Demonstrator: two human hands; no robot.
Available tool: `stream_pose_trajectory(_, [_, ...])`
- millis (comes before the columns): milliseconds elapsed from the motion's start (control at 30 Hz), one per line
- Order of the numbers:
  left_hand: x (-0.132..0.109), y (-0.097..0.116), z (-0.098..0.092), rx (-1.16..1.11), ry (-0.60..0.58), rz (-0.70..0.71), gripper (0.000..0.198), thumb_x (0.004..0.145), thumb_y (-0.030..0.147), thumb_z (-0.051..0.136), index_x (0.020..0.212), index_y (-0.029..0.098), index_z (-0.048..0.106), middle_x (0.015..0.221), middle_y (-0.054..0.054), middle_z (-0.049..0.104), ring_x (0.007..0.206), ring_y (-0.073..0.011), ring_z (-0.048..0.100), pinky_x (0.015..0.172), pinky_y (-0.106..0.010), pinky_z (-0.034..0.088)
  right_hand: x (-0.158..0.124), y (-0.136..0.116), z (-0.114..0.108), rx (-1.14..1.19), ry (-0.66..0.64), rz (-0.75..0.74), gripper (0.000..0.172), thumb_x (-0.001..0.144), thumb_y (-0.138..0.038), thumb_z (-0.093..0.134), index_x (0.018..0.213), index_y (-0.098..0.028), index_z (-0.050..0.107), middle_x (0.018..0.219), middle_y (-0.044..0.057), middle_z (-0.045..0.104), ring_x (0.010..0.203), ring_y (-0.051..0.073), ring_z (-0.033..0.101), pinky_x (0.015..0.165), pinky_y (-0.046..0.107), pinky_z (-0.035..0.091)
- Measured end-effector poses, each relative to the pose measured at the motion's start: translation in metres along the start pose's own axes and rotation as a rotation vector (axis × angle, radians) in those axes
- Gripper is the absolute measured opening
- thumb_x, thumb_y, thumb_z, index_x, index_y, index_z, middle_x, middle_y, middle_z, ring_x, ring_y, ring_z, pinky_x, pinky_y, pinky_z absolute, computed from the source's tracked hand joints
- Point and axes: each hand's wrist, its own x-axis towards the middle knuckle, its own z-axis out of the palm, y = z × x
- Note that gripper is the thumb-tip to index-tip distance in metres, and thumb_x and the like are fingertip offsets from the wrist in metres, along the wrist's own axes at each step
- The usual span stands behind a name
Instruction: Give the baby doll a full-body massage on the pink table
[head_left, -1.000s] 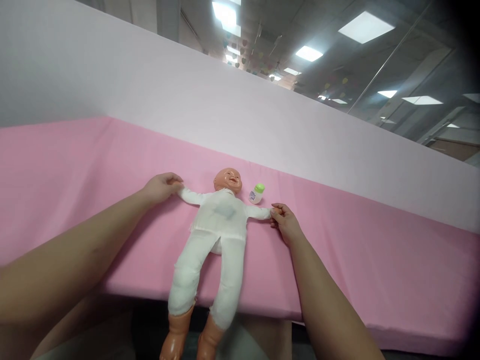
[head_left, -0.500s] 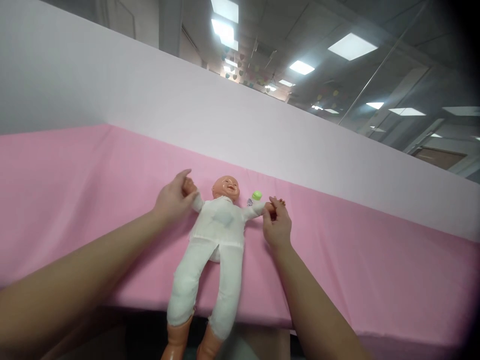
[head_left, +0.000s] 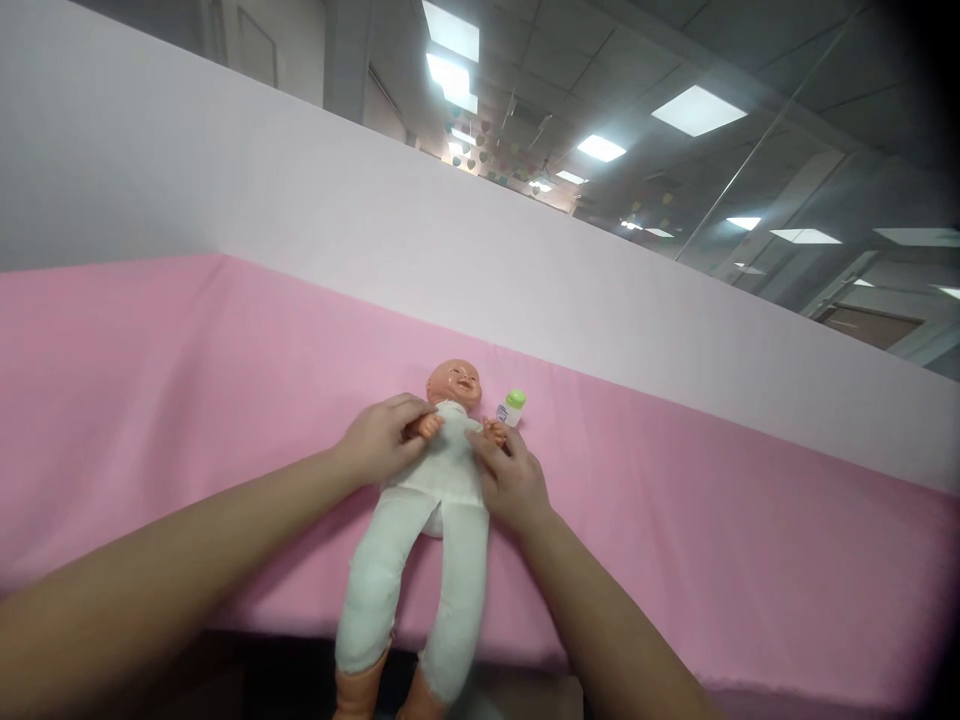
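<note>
A baby doll (head_left: 439,500) in white clothes lies on its back on the pink table cover (head_left: 187,400), its feet hanging over the near edge. My left hand (head_left: 382,437) is closed on the doll's arm at the left and holds it over the doll's chest. My right hand (head_left: 510,478) grips the doll's other arm and holds it folded in toward the chest too. A small white bottle with a green cap (head_left: 512,408) stands just right of the doll's head, close to my right hand.
A pale lilac partition (head_left: 375,220) rises behind the pink cover along its far edge. The near edge of the table runs under the doll's legs, with dark floor below.
Both hands brought the doll's arms from spread out at the sides, up, and then inward over its chest. The doll's body and the bottle stayed in place.
</note>
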Motion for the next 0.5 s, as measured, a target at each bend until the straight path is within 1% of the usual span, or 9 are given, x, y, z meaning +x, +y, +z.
stream_pose_trajectory(67, [0.004, -0.011, -0.005, -0.039, 0.102, -0.151, 0.036, 0.087, 0.045, 0.061, 0.116, 0.027, 0.069, 0.104, -0.004, 0.073, 0.086, -0.024, 0.067, 0.078, -0.033, 0.052, 0.0, 0.007, -0.006, 0.057, 0.075, 0.101, 0.059, 0.095, -0.021, 0.052, 0.151, -0.035, 0.047, 0.144, 0.009, 0.054, 0.127, 0.027, 0.059, 0.094, 0.039, 0.059])
stream_pose_trajectory(133, [0.009, -0.029, -0.012, -0.099, 0.205, -0.311, 0.036, 0.088, 0.049, 0.059, 0.115, 0.027, 0.067, 0.092, -0.001, 0.072, 0.075, -0.0209, 0.065, 0.071, -0.031, 0.051, 0.001, 0.018, -0.014, 0.131, 0.168, 0.253, 0.067, 0.096, -0.029, 0.053, 0.159, -0.033, 0.031, 0.147, 0.011, 0.053, 0.124, 0.028, 0.061, 0.097, 0.042, 0.057])
stream_pose_trajectory(167, [0.011, -0.04, -0.016, -0.129, 0.245, -0.378, 0.036, 0.087, 0.05, 0.059, 0.113, 0.027, 0.067, 0.089, -0.001, 0.071, 0.074, -0.0204, 0.064, 0.068, -0.03, 0.05, 0.001, 0.024, -0.018, 0.171, 0.207, 0.347, 0.073, 0.096, -0.033, 0.056, 0.161, -0.034, 0.024, 0.147, 0.011, 0.054, 0.117, 0.028, 0.064, 0.097, 0.043, 0.056])
stream_pose_trajectory(233, [0.017, -0.063, -0.023, -0.173, 0.311, -0.514, 0.035, 0.085, 0.053, 0.061, 0.101, 0.023, 0.067, 0.084, -0.003, 0.07, 0.072, -0.021, 0.064, 0.063, -0.029, 0.048, -0.001, 0.041, -0.023, 0.286, 0.252, 0.544, 0.084, 0.093, -0.041, 0.061, 0.162, -0.035, 0.015, 0.146, 0.012, 0.055, 0.098, 0.025, 0.069, 0.091, 0.043, 0.058])
stream_pose_trajectory(300, [0.02, -0.085, -0.029, -0.214, 0.338, -0.63, 0.035, 0.082, 0.054, 0.062, 0.091, 0.02, 0.067, 0.077, -0.005, 0.068, 0.069, -0.022, 0.063, 0.059, -0.029, 0.046, -0.003, 0.062, -0.022, 0.473, 0.265, 0.728, 0.094, 0.089, -0.046, 0.066, 0.162, -0.035, 0.008, 0.138, 0.013, 0.06, 0.084, 0.022, 0.069, 0.08, 0.039, 0.06])
stream_pose_trajectory(333, [0.022, -0.093, -0.03, -0.22, 0.343, -0.672, 0.036, 0.081, 0.055, 0.063, 0.088, 0.02, 0.068, 0.074, -0.005, 0.067, 0.067, -0.0224, 0.063, 0.057, -0.03, 0.046, -0.004, 0.074, -0.019, 0.591, 0.27, 0.825, 0.098, 0.087, -0.048, 0.067, 0.162, -0.033, 0.005, 0.13, 0.012, 0.064, 0.078, 0.02, 0.068, 0.072, 0.036, 0.06])
stream_pose_trajectory(400, [0.023, -0.105, -0.032, -0.225, 0.343, -0.725, 0.038, 0.079, 0.056, 0.063, 0.085, 0.019, 0.069, 0.069, -0.006, 0.066, 0.065, -0.0232, 0.063, 0.056, -0.03, 0.045, -0.008, 0.096, -0.011, 0.757, 0.241, 0.996, 0.101, 0.085, -0.052, 0.068, 0.161, -0.026, 0.007, 0.104, 0.009, 0.07, 0.066, 0.018, 0.065, 0.055, 0.03, 0.055])
stream_pose_trajectory(433, [0.023, -0.109, -0.032, -0.215, 0.337, -0.735, 0.039, 0.079, 0.057, 0.062, 0.085, 0.019, 0.069, 0.068, -0.006, 0.066, 0.064, -0.0235, 0.063, 0.056, -0.031, 0.044, -0.01, 0.105, -0.007, 0.78, 0.217, 1.049, 0.101, 0.084, -0.054, 0.069, 0.16, -0.025, 0.011, 0.094, 0.006, 0.069, 0.06, 0.017, 0.062, 0.047, 0.027, 0.05])
stream_pose_trajectory(500, [0.023, -0.112, -0.032, -0.175, 0.313, -0.733, 0.04, 0.08, 0.058, 0.06, 0.085, 0.019, 0.07, 0.067, -0.006, 0.067, 0.062, -0.0235, 0.062, 0.055, -0.031, 0.043, -0.014, 0.119, 0.0, 0.765, 0.141, 1.093, 0.098, 0.078, -0.054, 0.075, 0.156, -0.023, 0.024, 0.085, 0.004, 0.068, 0.052, 0.016, 0.059, 0.04, 0.026, 0.043])
